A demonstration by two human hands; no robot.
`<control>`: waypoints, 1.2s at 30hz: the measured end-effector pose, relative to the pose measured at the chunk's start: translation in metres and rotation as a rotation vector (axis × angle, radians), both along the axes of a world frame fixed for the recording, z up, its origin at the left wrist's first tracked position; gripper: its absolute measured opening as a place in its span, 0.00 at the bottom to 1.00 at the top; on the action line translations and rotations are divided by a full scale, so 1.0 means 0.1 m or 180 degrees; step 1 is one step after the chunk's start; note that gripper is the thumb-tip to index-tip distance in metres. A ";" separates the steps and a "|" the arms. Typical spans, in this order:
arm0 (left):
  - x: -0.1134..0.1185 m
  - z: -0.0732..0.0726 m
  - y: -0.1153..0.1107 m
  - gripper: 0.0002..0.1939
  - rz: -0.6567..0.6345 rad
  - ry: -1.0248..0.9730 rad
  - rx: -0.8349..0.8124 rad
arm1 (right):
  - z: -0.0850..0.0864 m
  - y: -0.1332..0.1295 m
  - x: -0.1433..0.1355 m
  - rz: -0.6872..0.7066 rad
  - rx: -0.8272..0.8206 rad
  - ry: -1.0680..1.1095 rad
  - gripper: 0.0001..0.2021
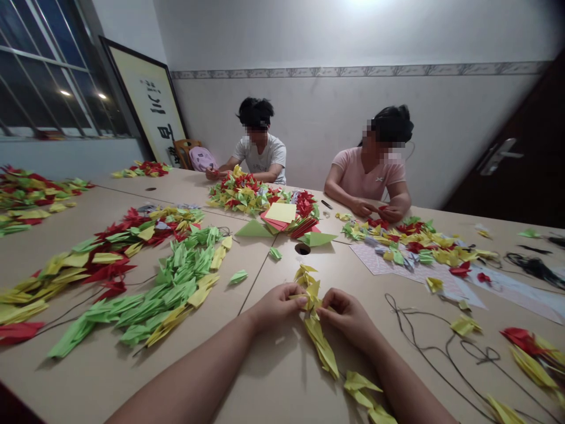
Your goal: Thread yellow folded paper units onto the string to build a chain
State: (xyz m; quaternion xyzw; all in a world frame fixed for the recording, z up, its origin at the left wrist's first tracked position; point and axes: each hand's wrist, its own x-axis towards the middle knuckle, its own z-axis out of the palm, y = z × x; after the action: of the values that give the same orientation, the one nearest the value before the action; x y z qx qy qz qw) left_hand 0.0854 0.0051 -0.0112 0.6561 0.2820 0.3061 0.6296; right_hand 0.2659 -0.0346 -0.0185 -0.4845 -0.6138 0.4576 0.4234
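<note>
A string of folded yellow paper pieces (321,348) runs from the table's middle toward the front edge, between my forearms. My left hand (279,305) pinches its upper part from the left, thumb and fingers together. On the other side, my right hand (346,315) has its fingertips closed at the same yellow pieces. More yellow folded pieces (364,394) lie nearer, beside my right forearm. Left of my hands is a thick bundle of green folded pieces (172,294). Two loose green pieces (239,277) rest between that bundle and my hands.
Two people sit across the table (265,353), hands at folded paper. A mixed pile (241,191) and square paper sheets (282,212) lie ahead. Black cord (424,347) loops at right, near printed sheets (454,288). Red and yellow strings (106,259) spread leftward.
</note>
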 end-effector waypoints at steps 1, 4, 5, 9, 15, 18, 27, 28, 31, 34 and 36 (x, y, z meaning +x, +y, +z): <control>0.00 0.00 0.00 0.18 -0.0004 -0.0023 -0.0012 | 0.00 0.00 0.00 -0.0006 0.0015 -0.0015 0.15; -0.01 0.00 0.00 0.17 -0.0022 -0.0088 -0.0077 | 0.00 0.01 0.00 -0.0008 0.0046 -0.0039 0.15; -0.01 0.00 0.00 0.17 -0.0022 -0.0114 -0.0113 | 0.00 0.01 0.00 -0.0002 0.0053 -0.0041 0.15; -0.01 0.04 -0.01 0.17 -0.0001 -0.0152 -0.0234 | 0.00 0.01 0.00 0.0016 0.0038 0.0005 0.14; 0.03 0.02 -0.04 0.19 0.0138 0.0261 -0.0122 | 0.00 -0.01 0.00 0.0031 0.0132 -0.0146 0.12; 0.05 -0.01 -0.04 0.18 0.0260 0.0406 -0.0024 | 0.00 -0.02 0.00 0.0061 0.0166 -0.0130 0.11; 0.04 0.03 -0.03 0.18 0.0401 0.0084 -0.0033 | 0.01 -0.01 -0.05 0.0109 0.0029 0.0350 0.13; 0.04 0.03 -0.04 0.18 0.0407 0.0045 -0.0050 | 0.01 0.00 -0.05 0.0108 0.0018 0.0372 0.13; 0.05 0.03 -0.04 0.18 0.0401 -0.0036 -0.0072 | 0.00 0.00 -0.06 0.0077 0.0000 0.0387 0.14; 0.05 0.02 -0.03 0.19 0.0385 -0.0057 -0.0042 | 0.00 0.00 -0.06 0.0059 -0.0022 0.0412 0.15; 0.05 0.01 -0.03 0.19 0.0395 0.0022 0.0038 | 0.01 -0.01 -0.06 0.0067 -0.0040 0.0444 0.16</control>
State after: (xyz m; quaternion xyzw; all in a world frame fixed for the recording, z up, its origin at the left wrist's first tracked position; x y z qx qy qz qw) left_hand 0.0905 0.0020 -0.0100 0.6421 0.3224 0.3440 0.6045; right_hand 0.2603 -0.0354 -0.0175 -0.4476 -0.5849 0.4985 0.4572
